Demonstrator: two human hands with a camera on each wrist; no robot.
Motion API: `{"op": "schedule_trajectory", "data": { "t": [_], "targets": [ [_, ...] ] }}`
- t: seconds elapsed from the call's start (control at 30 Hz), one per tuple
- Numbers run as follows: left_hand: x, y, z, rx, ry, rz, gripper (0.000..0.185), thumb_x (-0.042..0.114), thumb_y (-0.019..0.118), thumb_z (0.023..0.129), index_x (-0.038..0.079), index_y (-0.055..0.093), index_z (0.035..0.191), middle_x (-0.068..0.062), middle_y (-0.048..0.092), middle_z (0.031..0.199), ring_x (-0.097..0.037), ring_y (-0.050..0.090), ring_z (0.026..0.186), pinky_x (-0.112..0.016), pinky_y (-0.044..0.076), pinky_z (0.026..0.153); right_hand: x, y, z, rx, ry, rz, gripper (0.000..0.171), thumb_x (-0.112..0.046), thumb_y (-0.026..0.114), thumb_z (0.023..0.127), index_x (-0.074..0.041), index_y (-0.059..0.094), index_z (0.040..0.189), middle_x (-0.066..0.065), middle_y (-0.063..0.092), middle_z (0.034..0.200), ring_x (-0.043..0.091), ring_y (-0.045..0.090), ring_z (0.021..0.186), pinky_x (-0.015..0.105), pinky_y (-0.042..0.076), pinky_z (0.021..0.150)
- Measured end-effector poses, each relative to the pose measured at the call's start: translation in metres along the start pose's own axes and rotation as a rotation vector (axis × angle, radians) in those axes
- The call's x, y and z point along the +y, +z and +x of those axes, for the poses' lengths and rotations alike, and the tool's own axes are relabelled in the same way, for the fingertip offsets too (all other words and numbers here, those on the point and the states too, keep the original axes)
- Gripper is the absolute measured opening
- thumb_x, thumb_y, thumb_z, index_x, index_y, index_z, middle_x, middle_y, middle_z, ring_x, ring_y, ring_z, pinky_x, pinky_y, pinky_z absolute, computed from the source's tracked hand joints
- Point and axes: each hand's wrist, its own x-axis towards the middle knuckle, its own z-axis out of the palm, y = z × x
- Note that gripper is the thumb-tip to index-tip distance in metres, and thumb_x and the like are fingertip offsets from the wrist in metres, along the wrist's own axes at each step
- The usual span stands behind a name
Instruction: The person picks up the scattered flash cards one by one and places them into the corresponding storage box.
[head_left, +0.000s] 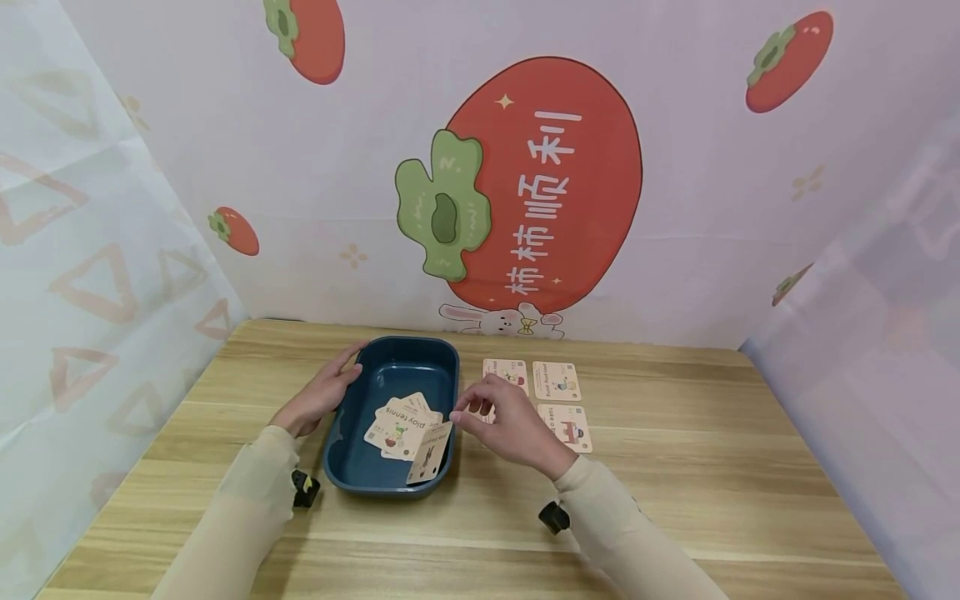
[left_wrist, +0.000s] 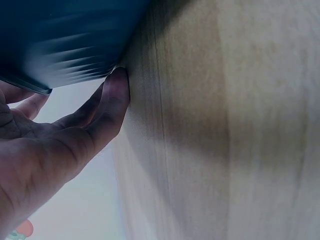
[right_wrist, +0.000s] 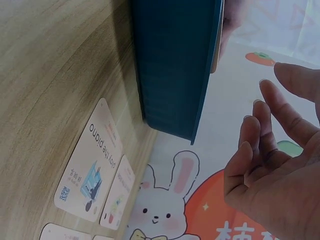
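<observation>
On the left stands a deep blue rectangular tray (head_left: 397, 483) with several overlapping picture cards (head_left: 401, 429) in it, the top one reading "play tennis". Another card (head_left: 430, 454) leans tilted against the tray's right wall. My left hand (head_left: 322, 396) grips the tray's left side, thumb at the rim and fingers along the outside; in the left wrist view a fingertip reaches down beside the tray base. My right hand (head_left: 510, 421) hovers just beyond the right rim near the leaning card. In the right wrist view its thumb and fingers stand apart with nothing between them.
Right of the tray, more cards lie flat on the wooden table (head_left: 675, 467): one with a red picture (head_left: 506, 375), one beside it (head_left: 557, 381), and one nearer (head_left: 566, 427). A "play the piano" card (right_wrist: 90, 167) is partly covered by my right hand in the head view.
</observation>
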Motion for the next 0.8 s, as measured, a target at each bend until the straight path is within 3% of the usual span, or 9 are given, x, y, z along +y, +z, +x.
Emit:
{"op": "schedule_trajectory", "data": {
  "t": [0.43,0.8],
  "targets": [
    [0.0011,0.0002,-0.0008,-0.004,-0.005,-0.012,0.055,0.022,0.029,0.113,0.017,0.010,0.165,-0.025,0.012,0.165,-0.051,0.039,0.139,-0.065,0.039,0.106,0.0084,0.0050,0.0007,-0.088,0.007,-0.026,0.020,-0.022,0.082,0.088,-0.010,0.074,0.101,0.004,0.061,0.096,0.021,0.055,0.089,0.032,0.047,0.074],
    [0.0007,0.0003,0.0003,0.001,-0.002,0.002,0.055,0.022,0.030,0.113,0.016,0.011,0.165,-0.024,0.009,0.166,-0.050,0.036,0.140,-0.065,0.037,0.108,0.0064,0.0099,0.0079,-0.167,0.057,-0.079,0.023,-0.022,0.079,0.091,-0.010,0.078,0.111,0.011,0.061,0.098,0.028,0.056,0.092,0.033,0.045,0.071]
  ]
}}
